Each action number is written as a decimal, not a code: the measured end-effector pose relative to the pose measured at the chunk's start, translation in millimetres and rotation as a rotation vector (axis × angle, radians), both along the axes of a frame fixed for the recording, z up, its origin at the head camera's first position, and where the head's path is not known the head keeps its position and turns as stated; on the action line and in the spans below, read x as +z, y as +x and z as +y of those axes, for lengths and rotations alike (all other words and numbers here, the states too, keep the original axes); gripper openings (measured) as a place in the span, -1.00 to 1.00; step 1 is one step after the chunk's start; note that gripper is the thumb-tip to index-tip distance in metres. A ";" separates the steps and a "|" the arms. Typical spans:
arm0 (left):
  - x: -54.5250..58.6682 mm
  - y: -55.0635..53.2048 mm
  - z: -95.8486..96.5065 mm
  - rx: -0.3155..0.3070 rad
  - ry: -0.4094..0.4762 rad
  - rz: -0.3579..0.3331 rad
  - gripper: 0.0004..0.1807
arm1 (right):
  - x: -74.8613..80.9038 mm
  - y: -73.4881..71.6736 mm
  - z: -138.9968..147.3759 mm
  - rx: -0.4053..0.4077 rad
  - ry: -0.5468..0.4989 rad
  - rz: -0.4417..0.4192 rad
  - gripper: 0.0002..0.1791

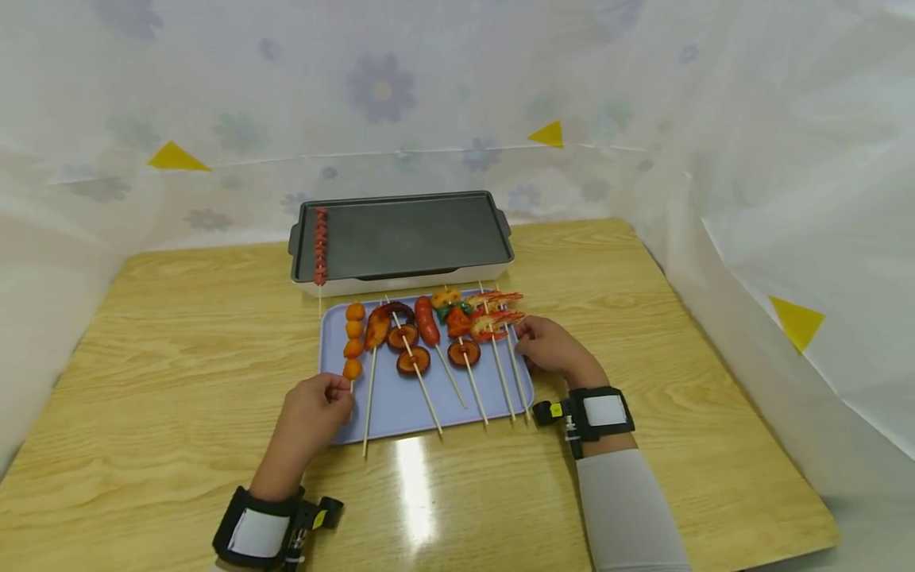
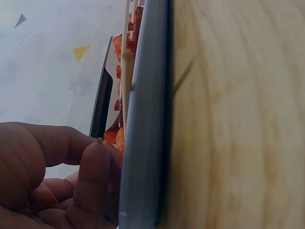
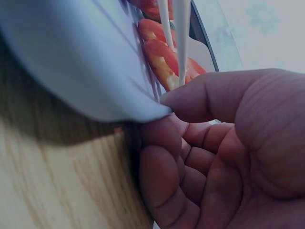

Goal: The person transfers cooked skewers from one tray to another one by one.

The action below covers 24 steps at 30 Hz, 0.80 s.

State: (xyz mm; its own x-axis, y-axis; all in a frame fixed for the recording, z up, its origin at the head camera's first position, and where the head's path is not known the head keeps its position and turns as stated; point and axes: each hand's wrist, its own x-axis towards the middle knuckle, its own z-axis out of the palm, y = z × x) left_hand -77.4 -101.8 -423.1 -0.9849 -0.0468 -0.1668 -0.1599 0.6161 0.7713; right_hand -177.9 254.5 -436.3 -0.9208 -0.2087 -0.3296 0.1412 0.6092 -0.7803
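Note:
At the lavender tray's left side, my left hand (image 1: 314,407) pinches the stick of a skewer of orange balls (image 1: 353,349). The stick's end (image 2: 99,140) pokes out between thumb and finger in the left wrist view. On the opposite side, my right hand (image 1: 554,347) grips the rim of the tray (image 1: 450,403), thumb on top and fingers beneath, as the right wrist view shows. Beside that thumb lie shrimp skewers (image 1: 496,324). Between the hands the tray bears mushroom skewers (image 1: 413,362), a sausage skewer (image 1: 426,321) and a brown glazed piece (image 1: 376,328) on a stick.
Behind the tray stands a dark griddle (image 1: 407,234) with a white base. A skewer of red pieces (image 1: 321,246) lies along its left end, its stick jutting over the front edge. White flowered sheeting (image 1: 429,95) hangs around the wooden table (image 1: 179,381).

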 end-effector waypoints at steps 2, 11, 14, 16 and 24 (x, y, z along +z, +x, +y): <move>-1.2 -0.6 0.8 -0.005 -0.002 -0.002 -0.85 | -0.2 -0.1 0.1 -0.001 -0.008 -0.003 -0.85; -6.2 -2.5 2.4 0.004 -0.044 -0.012 -0.84 | -0.3 -0.6 1.3 -0.007 -0.019 -0.015 -0.85; -5.4 -2.4 3.0 0.009 -0.053 -0.004 -0.84 | 0.3 -0.2 1.7 -0.005 -0.019 -0.013 -0.85; -4.1 -1.9 3.1 0.015 -0.056 -0.005 -0.83 | 0.0 -0.4 1.7 -0.004 -0.021 -0.012 -0.85; -2.1 -0.7 1.5 0.068 -0.009 0.078 -0.78 | -1.0 -2.4 1.0 -0.017 -0.017 -0.025 -0.83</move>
